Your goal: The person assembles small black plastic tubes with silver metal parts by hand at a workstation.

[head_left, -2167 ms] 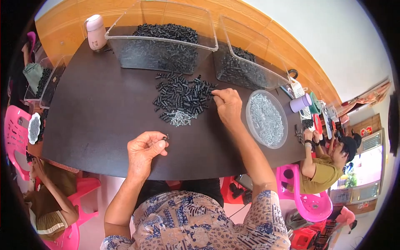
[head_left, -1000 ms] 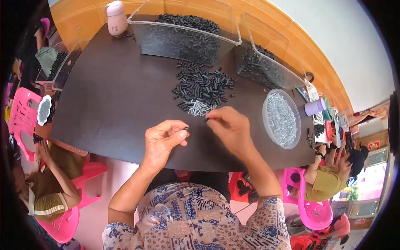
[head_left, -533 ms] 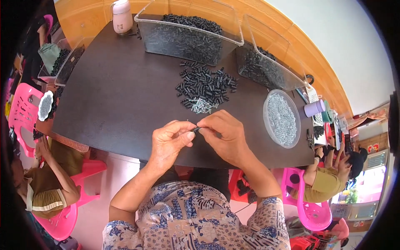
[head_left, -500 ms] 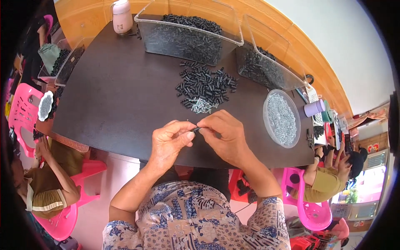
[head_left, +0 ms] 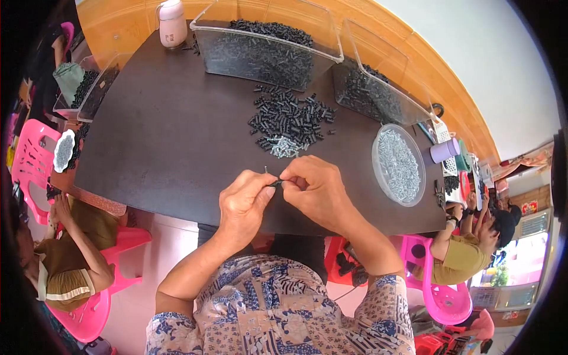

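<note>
Over the near part of the dark table, my left hand [head_left: 241, 198] is closed in a pinch on a small black ribbed piece [head_left: 276, 184]. The fingertips of my right hand [head_left: 318, 186] pinch together at the other end of that piece, partly hiding it. A tiny silvery spring [head_left: 266, 169] shows just beyond my left fingertips; whether it lies on the table or is held I cannot tell. Straight ahead is a loose heap of black ribbed pieces [head_left: 290, 115], with a small pile of silvery springs [head_left: 284, 147] at its near edge.
Clear plastic bins [head_left: 266, 59] of black pieces line the table's back. To the right stand a round tub [head_left: 378, 163] of small silvery parts and a lilac cup [head_left: 445, 151]. A pink flask [head_left: 172, 26] stands back left. Other people sit on both sides on pink chairs.
My hands stay pinched together at the black piece, with the fingers slightly shifted. The tiny spring beyond my left fingertips shows more clearly. A black piece now lies apart, right of the heap.
</note>
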A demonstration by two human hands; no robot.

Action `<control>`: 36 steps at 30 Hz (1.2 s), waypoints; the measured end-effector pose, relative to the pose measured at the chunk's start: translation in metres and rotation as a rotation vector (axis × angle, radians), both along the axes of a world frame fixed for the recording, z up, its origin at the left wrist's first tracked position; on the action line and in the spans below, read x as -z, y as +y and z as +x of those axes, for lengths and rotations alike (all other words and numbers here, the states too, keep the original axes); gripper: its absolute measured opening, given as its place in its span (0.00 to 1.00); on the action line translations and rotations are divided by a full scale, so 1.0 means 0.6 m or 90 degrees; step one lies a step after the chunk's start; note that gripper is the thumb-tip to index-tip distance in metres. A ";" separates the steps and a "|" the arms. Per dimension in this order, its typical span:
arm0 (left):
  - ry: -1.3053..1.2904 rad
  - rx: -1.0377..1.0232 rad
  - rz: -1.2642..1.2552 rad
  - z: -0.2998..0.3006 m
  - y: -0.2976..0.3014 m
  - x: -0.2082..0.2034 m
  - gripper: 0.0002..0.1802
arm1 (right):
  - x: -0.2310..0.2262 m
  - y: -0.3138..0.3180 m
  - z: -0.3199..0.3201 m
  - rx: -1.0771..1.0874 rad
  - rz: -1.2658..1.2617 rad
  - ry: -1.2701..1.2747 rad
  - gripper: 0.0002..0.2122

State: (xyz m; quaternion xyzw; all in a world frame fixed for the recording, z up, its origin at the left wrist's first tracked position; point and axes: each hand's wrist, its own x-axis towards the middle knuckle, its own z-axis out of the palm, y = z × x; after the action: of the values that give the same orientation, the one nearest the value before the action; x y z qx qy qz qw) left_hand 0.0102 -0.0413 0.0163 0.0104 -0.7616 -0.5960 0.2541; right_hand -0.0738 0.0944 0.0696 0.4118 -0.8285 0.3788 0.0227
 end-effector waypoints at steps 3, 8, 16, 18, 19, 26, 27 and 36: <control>0.057 -0.035 -0.082 -0.005 0.005 0.004 0.10 | -0.001 0.002 -0.002 0.012 0.008 -0.052 0.05; 0.049 -0.033 -0.102 -0.008 0.006 0.011 0.11 | 0.001 0.003 -0.005 0.029 0.028 -0.159 0.04; -0.004 0.015 -0.045 -0.009 0.004 0.009 0.11 | 0.010 0.009 -0.029 0.002 0.035 -0.309 0.03; -0.015 0.025 -0.037 -0.011 0.003 0.011 0.11 | 0.011 0.010 -0.031 -0.007 0.027 -0.346 0.03; -0.023 0.031 -0.031 -0.011 0.003 0.012 0.11 | 0.012 0.010 -0.030 -0.005 0.032 -0.342 0.03; -0.103 0.074 0.048 -0.009 0.002 0.018 0.08 | 0.012 0.009 -0.018 0.013 0.075 -0.297 0.02; -0.108 0.073 0.030 -0.008 0.003 0.017 0.07 | 0.010 0.008 -0.017 0.014 0.074 -0.298 0.02; -0.098 0.068 0.044 -0.008 0.006 0.016 0.05 | 0.011 0.016 -0.022 -0.015 0.018 -0.389 0.02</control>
State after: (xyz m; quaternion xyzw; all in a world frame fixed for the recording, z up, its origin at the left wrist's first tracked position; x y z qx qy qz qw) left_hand 0.0052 -0.0375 0.0068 0.0241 -0.7572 -0.6323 0.1619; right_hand -0.0871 0.1042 0.0632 0.2886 -0.7974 0.4738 -0.2373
